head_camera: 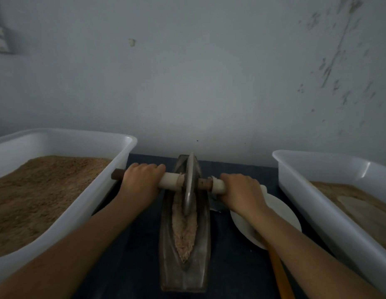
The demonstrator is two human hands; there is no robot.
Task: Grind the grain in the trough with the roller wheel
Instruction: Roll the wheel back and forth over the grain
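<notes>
We cannot see the axle under either grip: the left hand point(141, 180) and right hand point(241, 190) cover it. The wheel's point(188, 184) lower rim sinks into the grain point(184, 229). The right forearm hides part of the white plate point(280, 210). Both bins, left point(123, 152) and right point(295, 169), are cut off by the picture's edges. The table's point(230, 266) near edge is out of view.

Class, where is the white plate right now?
In the head view, the plate lies right of the trough, before the right tub, partly under the right hand and forearm.
</notes>
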